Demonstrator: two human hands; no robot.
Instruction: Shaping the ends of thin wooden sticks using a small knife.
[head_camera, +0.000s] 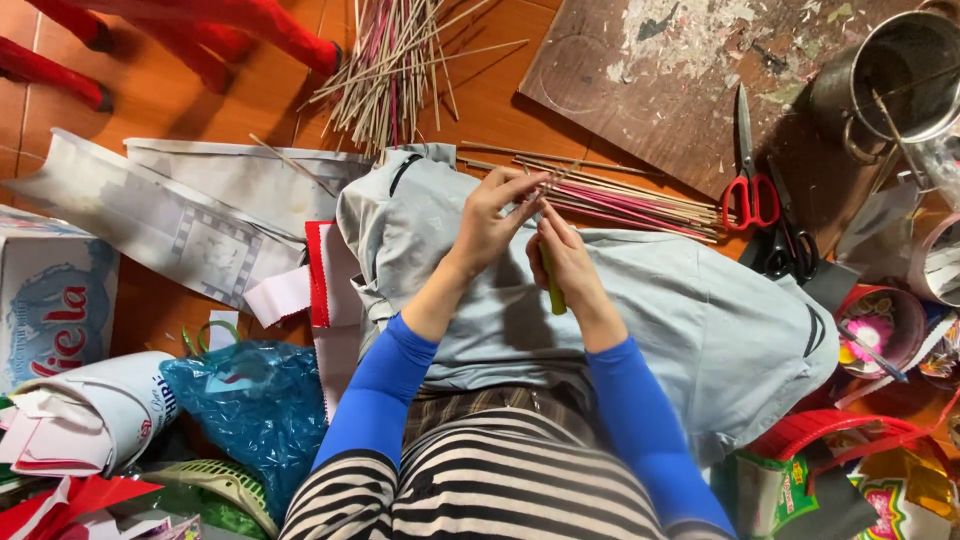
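Two hands (490, 225) (565, 260), two scissors (752, 185) (790, 245)

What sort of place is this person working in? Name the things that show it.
Probably a home craft workspace on a tiled floor: bundles of thin sticks, red-handled scissors on a paint-stained board, and paper scraps around. Both hands work over a grey cloth.

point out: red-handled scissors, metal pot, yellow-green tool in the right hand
red-handled scissors (751, 196), head view, on the red handle loops.
metal pot (905, 70), head view, on the inner wall.
yellow-green tool (553, 290), head view, on the shaft below the right hand (566, 262).
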